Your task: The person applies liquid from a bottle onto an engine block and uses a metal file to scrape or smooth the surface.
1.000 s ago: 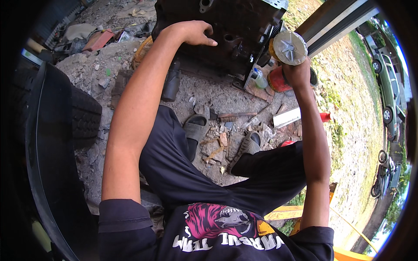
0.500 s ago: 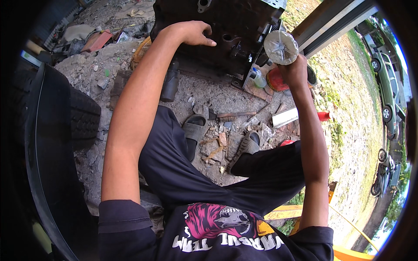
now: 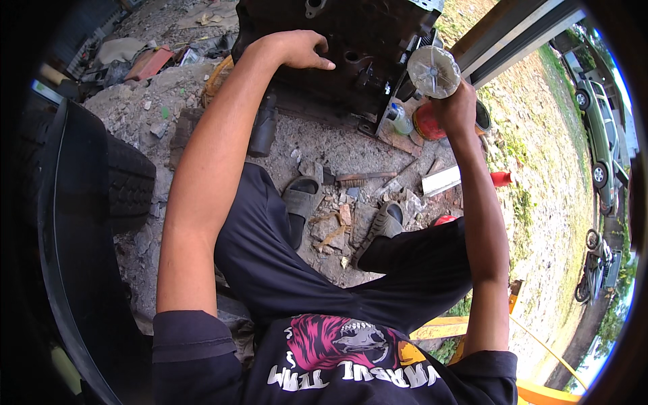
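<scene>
A large dark engine block [image 3: 381, 30] stands in front of me. Over its near left part lies my left hand [image 3: 300, 50], thumb and fingers apart, with nothing seen in it; whether it presses on the metal I cannot tell. At the block's right corner, my right hand [image 3: 459, 106] is closed round a clear plastic bottle [image 3: 434, 73]. The bottle's round, star-ribbed base faces up toward me; its lower part is hidden. Below that hand are a red tub [image 3: 426, 123] and a small clear bottle [image 3: 400, 120].
Rubble covers the ground, with a wire brush [image 3: 361, 179] between the block and my sandals [image 3: 301, 197]. A black cylinder [image 3: 263, 128] is left of them. A tyre [image 3: 129, 183] stands at far left, a metal post [image 3: 520, 37] at upper right. A white strip [image 3: 441, 181] lies near my right forearm.
The bottle in my right hand has tilted and shifted very slightly up and left. My left hand has barely moved.
</scene>
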Demonstrator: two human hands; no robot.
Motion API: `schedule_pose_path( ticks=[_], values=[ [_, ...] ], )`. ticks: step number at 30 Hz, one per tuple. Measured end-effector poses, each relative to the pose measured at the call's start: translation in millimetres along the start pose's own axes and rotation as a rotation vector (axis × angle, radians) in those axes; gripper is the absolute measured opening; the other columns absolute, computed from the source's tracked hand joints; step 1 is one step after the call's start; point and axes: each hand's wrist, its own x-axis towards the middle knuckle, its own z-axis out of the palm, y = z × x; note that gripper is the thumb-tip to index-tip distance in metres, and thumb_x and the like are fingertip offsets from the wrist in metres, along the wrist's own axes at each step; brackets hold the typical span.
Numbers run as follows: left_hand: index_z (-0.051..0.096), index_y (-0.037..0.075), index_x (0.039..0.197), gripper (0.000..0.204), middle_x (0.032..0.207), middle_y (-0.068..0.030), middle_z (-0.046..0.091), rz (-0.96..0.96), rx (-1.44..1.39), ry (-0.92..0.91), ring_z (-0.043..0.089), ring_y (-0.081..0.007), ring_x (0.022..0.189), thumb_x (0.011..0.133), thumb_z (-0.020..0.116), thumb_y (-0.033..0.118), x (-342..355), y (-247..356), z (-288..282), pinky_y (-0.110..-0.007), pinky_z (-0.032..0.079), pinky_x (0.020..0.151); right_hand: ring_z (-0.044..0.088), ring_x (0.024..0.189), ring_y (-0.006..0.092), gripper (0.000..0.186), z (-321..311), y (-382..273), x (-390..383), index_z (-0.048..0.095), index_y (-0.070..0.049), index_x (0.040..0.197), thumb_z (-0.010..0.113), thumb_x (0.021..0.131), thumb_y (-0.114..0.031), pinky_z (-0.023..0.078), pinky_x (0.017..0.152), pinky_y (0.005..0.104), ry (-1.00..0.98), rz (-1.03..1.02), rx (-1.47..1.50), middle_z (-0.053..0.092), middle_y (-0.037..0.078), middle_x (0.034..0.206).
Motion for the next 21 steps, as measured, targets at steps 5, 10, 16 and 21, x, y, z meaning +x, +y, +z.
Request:
schedule_pose_path(
  ticks=[5, 10, 16, 21],
  values=[
    [0.057, 0.005, 0.132, 0.064, 0.115, -0.0153, 0.067, 0.01, 0.022, -0.006, 0.064, -0.0291, 0.108, 0.085, 0.07, 0.047, 0, -2, -1, -0.038, 0.05, 0.095, 0.065, 0.09, 0.0407, 0.041, -4, 1, 2, 0.065, -0.011, 0.115, 0.067, 0.075, -0.004, 0.052, 0.077, 0.0455, -0.004, 0.03, -0.033, 0.069, 0.02, 0.092],
    [0.057, 0.005, 0.131, 0.064, 0.115, -0.0154, 0.067, 0.005, 0.005, -0.009, 0.064, -0.0292, 0.109, 0.085, 0.07, 0.048, 0, -2, -1, -0.038, 0.05, 0.095, 0.069, 0.088, 0.0372, 0.031, -3, 10, 5, 0.069, -0.006, 0.108, 0.073, 0.081, -0.02, 0.054, 0.076, 0.0429, -0.005, 0.186, 0.021, 0.071, 0.019, 0.089],
    [0.056, 0.005, 0.132, 0.067, 0.116, -0.0156, 0.067, 0.011, 0.008, -0.005, 0.064, -0.0296, 0.109, 0.085, 0.07, 0.049, 2, -2, 1, -0.038, 0.05, 0.095, 0.07, 0.088, 0.0338, 0.035, 3, 16, 2, 0.071, -0.003, 0.103, 0.077, 0.082, -0.03, 0.054, 0.075, 0.0403, 0.042, 0.206, 0.076, 0.071, 0.019, 0.088],
    [0.056, 0.005, 0.133, 0.067, 0.117, -0.0157, 0.067, 0.019, 0.014, -0.013, 0.063, -0.0298, 0.11, 0.085, 0.07, 0.049, 2, -1, 1, -0.038, 0.049, 0.096, 0.069, 0.087, 0.0364, 0.027, 9, 20, 0, 0.071, -0.001, 0.1, 0.074, 0.079, -0.018, 0.055, 0.074, 0.041, 0.056, 0.129, 0.048, 0.07, 0.021, 0.086]
  ],
)
